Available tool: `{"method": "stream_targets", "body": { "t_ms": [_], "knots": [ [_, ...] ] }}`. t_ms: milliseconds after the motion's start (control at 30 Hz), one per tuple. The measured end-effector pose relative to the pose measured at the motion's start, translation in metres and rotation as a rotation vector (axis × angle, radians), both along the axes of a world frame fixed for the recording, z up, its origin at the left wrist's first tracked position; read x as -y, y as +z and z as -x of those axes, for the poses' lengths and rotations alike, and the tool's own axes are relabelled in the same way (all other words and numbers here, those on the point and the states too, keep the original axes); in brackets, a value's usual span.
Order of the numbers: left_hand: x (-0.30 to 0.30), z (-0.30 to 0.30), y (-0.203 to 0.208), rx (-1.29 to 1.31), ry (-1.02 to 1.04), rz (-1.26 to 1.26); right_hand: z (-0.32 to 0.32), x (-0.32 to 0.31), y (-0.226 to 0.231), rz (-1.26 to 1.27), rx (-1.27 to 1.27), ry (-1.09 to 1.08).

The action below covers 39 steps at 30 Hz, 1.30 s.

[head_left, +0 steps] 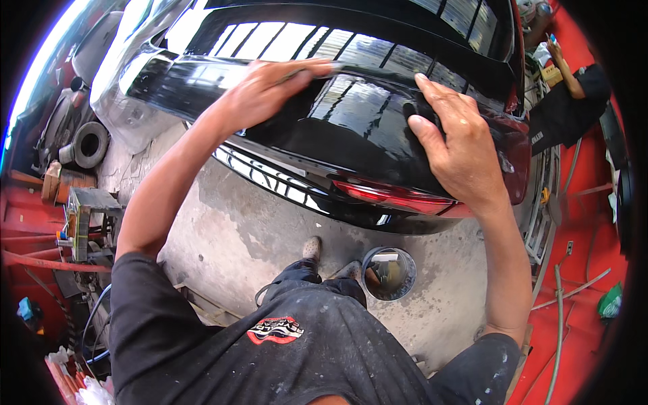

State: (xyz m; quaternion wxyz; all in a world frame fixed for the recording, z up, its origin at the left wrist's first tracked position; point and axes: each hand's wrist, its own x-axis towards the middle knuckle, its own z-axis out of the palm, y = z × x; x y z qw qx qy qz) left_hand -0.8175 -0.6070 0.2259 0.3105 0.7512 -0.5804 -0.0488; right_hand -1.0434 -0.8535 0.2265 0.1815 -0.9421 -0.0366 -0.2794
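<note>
A glossy black car rear lies before me, its paint mirroring roof panels. My left hand is at the raised rear edge, fingers stretched along it and slightly blurred. A thin dark strip shows between its thumb and fingers; its kind cannot be made out. My right hand rests on the right part of the bodywork, thumb and fingers apart, holding nothing. Below it is a red tail light. A black end of bodywork juts out to the left, past my left forearm.
A round bucket stands on the concrete floor near my feet. Clear plastic sheeting hangs at left, beside a tyre. A metal stand is nearer me. Another person in dark clothes is at right, by a ladder-like frame.
</note>
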Motion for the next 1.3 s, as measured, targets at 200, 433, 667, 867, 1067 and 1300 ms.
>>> {"method": "stream_targets", "body": {
  "t_ms": [200,433,667,867,1067,1300],
  "knots": [
    [0.071,0.039,0.016,0.073,-0.112,-0.083,-0.002,0.002,-0.004,0.028,0.019,-0.001],
    [0.019,0.045,0.001,0.173,-0.092,0.05,0.003,0.004,-0.006,0.017,-0.034,-0.047],
    [-0.041,0.03,-0.011,0.024,0.31,0.007,-0.004,0.0,-0.004,0.038,-0.032,-0.004],
    [-0.021,0.055,0.005,-0.022,0.418,-0.123,0.001,0.0,0.0,0.004,-0.08,-0.044],
    [-0.024,0.027,-0.009,0.091,0.53,-0.113,0.002,0.0,0.001,-0.011,-0.128,-0.041],
    [-0.084,-0.001,-0.015,0.113,0.674,-0.17,0.001,-0.004,0.004,-0.008,-0.062,-0.018]
  ]
}}
